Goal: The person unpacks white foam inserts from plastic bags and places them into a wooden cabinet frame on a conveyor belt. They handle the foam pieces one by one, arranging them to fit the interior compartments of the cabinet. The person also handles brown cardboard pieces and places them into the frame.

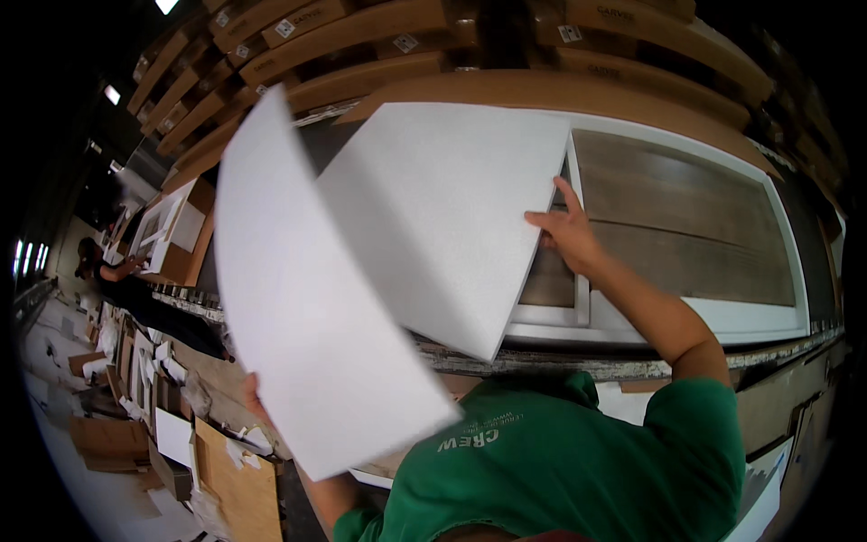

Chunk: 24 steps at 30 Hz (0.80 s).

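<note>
My left hand holds a large white foam sheet by its lower left edge; most of the fingers are hidden behind it. This sheet stands raised and tilted, with its edges blurred. Farther right, a second white foam sheet lies slanted over one end of a white-framed panel on the bench. My right hand grips that second sheet at its right edge, one finger reaching over the top face and another pointing up along the edge.
Long brown cartons are stacked behind the bench. At the far left, another person stands by an open carton with a white-framed piece in it. Cardboard, boards and scraps litter the floor at lower left.
</note>
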Available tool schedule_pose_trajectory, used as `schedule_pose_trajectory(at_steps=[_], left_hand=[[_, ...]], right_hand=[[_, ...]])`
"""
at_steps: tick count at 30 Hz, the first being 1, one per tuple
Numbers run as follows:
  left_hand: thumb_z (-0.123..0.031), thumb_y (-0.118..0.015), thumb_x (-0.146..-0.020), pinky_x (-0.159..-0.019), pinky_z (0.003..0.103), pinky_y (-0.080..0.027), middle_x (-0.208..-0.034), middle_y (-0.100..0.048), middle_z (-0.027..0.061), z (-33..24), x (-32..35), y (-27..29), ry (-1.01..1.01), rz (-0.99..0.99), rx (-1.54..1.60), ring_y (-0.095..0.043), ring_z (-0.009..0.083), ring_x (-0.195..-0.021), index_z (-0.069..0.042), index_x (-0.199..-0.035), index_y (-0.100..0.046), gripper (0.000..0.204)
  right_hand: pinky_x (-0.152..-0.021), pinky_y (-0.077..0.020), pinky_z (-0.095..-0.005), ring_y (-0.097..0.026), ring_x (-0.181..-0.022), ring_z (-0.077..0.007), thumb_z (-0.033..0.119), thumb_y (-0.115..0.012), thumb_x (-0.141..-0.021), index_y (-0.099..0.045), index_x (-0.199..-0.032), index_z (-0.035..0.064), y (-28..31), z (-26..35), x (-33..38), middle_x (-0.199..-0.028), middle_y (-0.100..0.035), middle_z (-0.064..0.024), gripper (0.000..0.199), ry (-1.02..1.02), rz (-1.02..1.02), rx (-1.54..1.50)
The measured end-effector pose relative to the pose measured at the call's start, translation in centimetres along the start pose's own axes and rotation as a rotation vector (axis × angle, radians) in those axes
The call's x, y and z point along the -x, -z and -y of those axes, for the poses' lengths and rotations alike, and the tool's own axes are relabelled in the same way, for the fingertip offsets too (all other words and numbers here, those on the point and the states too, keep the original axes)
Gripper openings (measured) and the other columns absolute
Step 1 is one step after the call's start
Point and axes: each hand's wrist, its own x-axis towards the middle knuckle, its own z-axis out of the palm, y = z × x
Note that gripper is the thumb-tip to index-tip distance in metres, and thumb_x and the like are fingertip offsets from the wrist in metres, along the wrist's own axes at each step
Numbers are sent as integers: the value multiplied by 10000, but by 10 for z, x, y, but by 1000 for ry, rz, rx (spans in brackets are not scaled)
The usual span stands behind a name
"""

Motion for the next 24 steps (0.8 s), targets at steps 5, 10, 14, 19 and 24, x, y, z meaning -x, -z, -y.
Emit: schedule_pose_trajectory(at_steps=[5,10,14,19,24], left_hand=[[-160,-486,-814,-758,315,-488,-936,-581,122,-60,-50,105,-17,394,21,-567,212,-847,24,-969,-518,243],[-112,-552,-773,-886,387,-422,-1079,-549,145,-59,-137,118,76,70,-20,-531,252,-1008,33,-1152,-444,419],[-169,-598,-811,-958,401,-346,-1138,-516,110,-27,-196,86,10,-208,-365,-470,251,-1090,6,-1175,-433,436],[-241,-638,-782,-806,367,-437,-999,-588,84,15,-223,67,272,-47,-553,-553,228,-912,-44,-1033,-550,331],[-197,-646,-760,-734,317,-459,-922,-596,91,49,-215,44,349,-127,-687,-567,196,-856,-10,-930,-568,265]], right_hand=[[-660,-463,-304,-561,-837,-174,131,-649,-765,-239,-1324,-8,36,-12,-34,-972,-590,-131,707,-46,-30,54],[-642,-458,-291,-553,-779,-173,183,-599,-800,-476,-1145,-73,46,-18,-50,-941,-585,-134,447,97,-176,468],[-583,-462,-305,-562,-719,-192,188,-568,-810,-466,-1152,-82,82,-20,-66,-891,-585,-142,448,-58,-118,447],[-677,-478,-364,-585,-783,-272,211,-555,-810,-469,-1159,-70,94,-33,-72,-964,-590,-185,457,11,-225,703],[-828,-433,-435,-524,-967,-382,202,-529,-818,-501,-1113,-55,85,-20,-53,-1102,-524,-239,392,266,-252,1251]])
